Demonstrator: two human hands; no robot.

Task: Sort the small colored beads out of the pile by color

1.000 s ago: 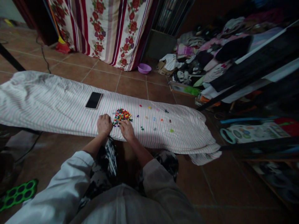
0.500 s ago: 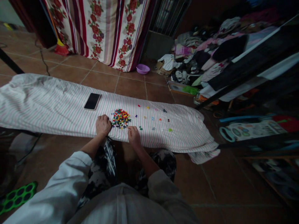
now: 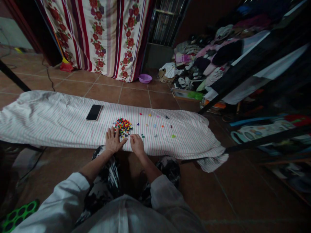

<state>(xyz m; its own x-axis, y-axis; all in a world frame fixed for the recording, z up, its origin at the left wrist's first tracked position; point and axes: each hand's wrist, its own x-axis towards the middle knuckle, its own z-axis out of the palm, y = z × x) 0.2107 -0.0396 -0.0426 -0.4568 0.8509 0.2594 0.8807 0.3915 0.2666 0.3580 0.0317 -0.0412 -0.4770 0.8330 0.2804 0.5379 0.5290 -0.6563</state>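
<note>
A heap of tiny multicoloured plastic pieces (image 3: 123, 124) lies on a striped cloth (image 3: 60, 119). At its near left edge my left hand (image 3: 113, 141) is open, palm down, with its fingers spread and fingertips against the heap. Just right of it, my right hand (image 3: 137, 144) is closed in a pinch by the near edge of the heap. Whatever its fingertips hold is too small to make out. Small groups of pieces sit apart to the right, sorted by colour, among them a lime green group (image 3: 173, 136) and an orange one (image 3: 162, 126).
A dark-screened phone (image 3: 94, 112) lies on the cloth, left of the heap. Beyond the cloth-covered bench stand a purple basin (image 3: 145, 78) and a floral curtain (image 3: 109, 38). Piled clothes (image 3: 206, 61) are at the back right. A dark metal bar (image 3: 218, 97) slants at the right.
My left hand has moved right and opened from a curled shape, spreading its fingers at the heap. My right hand stays pinched near the heap. The view has tilted slightly.
</note>
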